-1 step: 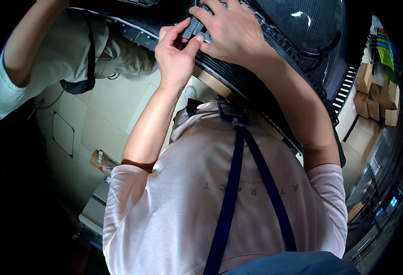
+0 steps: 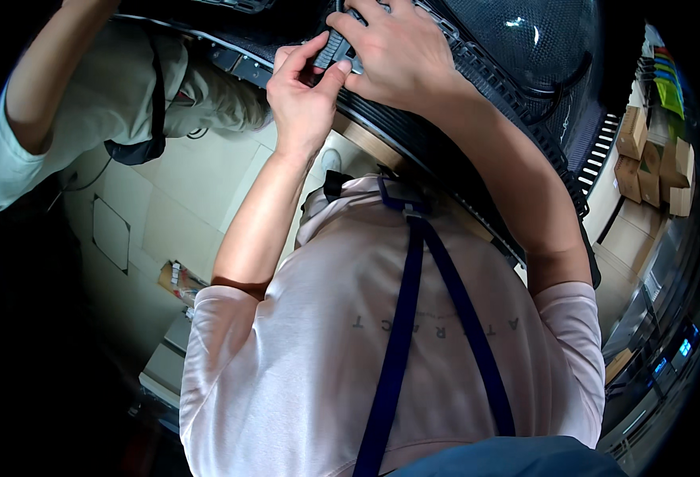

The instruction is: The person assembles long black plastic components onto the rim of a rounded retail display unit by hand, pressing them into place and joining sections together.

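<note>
A small grey piece with a ridged face [image 2: 333, 49] sits between my two hands near the top of the view. My left hand [image 2: 302, 103] pinches its near left side between thumb and index finger. From the right, my right hand [image 2: 404, 57] lies over the piece with fingers bent around its far side; its thumb is close to my left thumb. The right fingertips are partly cut off by the upper edge of the view. Below the hands is a black ribbed surface [image 2: 414, 147] with a wooden edge strip [image 2: 370, 143].
A glossy black mesh-patterned cover [image 2: 517, 48] and black slotted trim [image 2: 489, 67] are beyond my right hand. Another person's arm [image 2: 56, 71] and trousers [image 2: 215, 91] are at the upper left. Cardboard boxes [image 2: 644, 171] stand at the right. Pale floor tiles [image 2: 183, 199] show at the left.
</note>
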`<state>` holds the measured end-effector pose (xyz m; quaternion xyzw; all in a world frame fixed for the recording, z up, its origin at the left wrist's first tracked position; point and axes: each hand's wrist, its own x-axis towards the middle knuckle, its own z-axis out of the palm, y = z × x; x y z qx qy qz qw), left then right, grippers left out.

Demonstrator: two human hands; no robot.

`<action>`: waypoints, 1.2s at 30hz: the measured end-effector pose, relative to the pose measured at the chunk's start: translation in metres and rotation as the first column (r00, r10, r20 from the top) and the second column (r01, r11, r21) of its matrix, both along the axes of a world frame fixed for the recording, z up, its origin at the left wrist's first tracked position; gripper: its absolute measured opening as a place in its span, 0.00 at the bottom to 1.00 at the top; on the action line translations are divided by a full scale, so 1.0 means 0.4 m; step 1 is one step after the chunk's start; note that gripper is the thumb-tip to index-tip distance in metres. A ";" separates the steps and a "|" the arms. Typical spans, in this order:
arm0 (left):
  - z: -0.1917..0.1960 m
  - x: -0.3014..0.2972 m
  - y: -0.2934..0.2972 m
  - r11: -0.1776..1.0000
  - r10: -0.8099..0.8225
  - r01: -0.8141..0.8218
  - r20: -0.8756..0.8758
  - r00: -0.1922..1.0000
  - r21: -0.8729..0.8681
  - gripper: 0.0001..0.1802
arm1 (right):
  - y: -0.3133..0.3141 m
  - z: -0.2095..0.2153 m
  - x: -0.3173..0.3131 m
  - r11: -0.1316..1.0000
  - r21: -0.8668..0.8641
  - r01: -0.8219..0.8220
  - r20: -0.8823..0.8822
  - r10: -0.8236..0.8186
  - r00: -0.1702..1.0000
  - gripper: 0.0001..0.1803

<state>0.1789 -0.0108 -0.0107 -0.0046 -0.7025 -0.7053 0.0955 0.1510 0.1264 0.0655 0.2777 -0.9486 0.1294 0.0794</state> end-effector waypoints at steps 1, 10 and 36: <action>-0.001 0.000 -0.003 1.000 0.000 0.000 0.000 1.000 0.009 0.21 | -0.004 0.006 -0.003 1.000 0.017 0.001 0.035 -0.002 0.999 0.27; 0.003 -0.024 -0.020 0.991 -0.112 0.111 0.011 0.994 0.072 0.14 | 0.015 -0.011 0.003 0.999 -0.019 0.027 -0.042 -0.028 0.999 0.37; 0.075 -0.237 0.015 0.464 -0.880 0.791 0.110 0.461 0.399 0.18 | 0.190 -0.024 0.082 0.955 -0.019 0.295 0.340 -0.271 0.900 0.27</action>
